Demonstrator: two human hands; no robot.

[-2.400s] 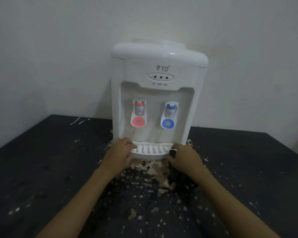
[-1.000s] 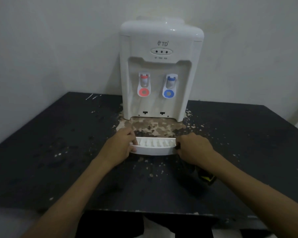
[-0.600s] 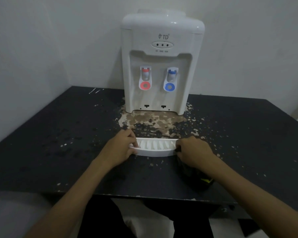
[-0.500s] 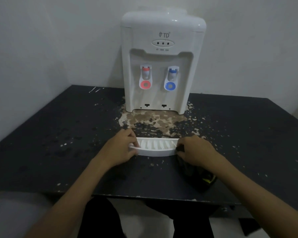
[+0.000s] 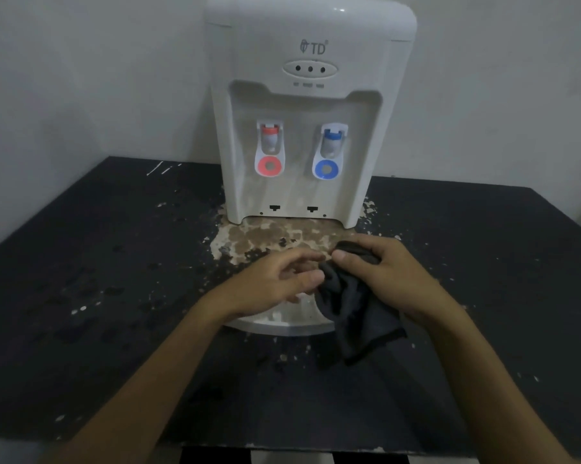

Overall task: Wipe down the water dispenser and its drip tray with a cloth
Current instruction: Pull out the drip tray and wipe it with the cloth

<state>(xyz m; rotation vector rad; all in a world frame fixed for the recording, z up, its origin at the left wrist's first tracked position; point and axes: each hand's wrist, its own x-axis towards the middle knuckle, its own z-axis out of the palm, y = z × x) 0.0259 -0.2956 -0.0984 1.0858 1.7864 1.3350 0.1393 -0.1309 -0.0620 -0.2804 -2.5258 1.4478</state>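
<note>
**Drip tray out on the table, cloth in hand, wipe not started**

- Drip tray (image 5: pixel 277 324): white, lay flat mid-table, nearer the near edge, apart from the dispenser. Mostly hidden under the hands, so only its curved front rim showed. Likely set there so every face can be reached.
- Cloth (image 5: pixel 359 316): black, bunched at the top, loose end draped over the tray's right end onto the table.
- Right hand (image 5: pixel 393 272): thumb and fingers clenched round the bunched cloth, probably gathering it into a pad.
- Left hand (image 5: pixel 275 283): lay over the tray, fingers loose and half straight, thumb tip beside the cloth edge. No clear grip; I judged it was steadying the tray.
- Water dispenser (image 5: pixel 309 105): white, upright at the table's far edge against the wall. Two empty slots (image 5: pixel 274 207) at its base, presumably where the tray hooks in.
- Red tap (image 5: pixel 269 152) on the left, blue tap (image 5: pixel 329 155) on the right.
- Writing: "TD" logo (image 5: pixel 313 47) above a three-dot indicator panel (image 5: pixel 310 69); the small text under it was unreadable.
- Table (image 5: pixel 115 262): black, with a worn pale patch (image 5: pixel 265 236) in front of the dispenser and flecks scattered around it.
</note>
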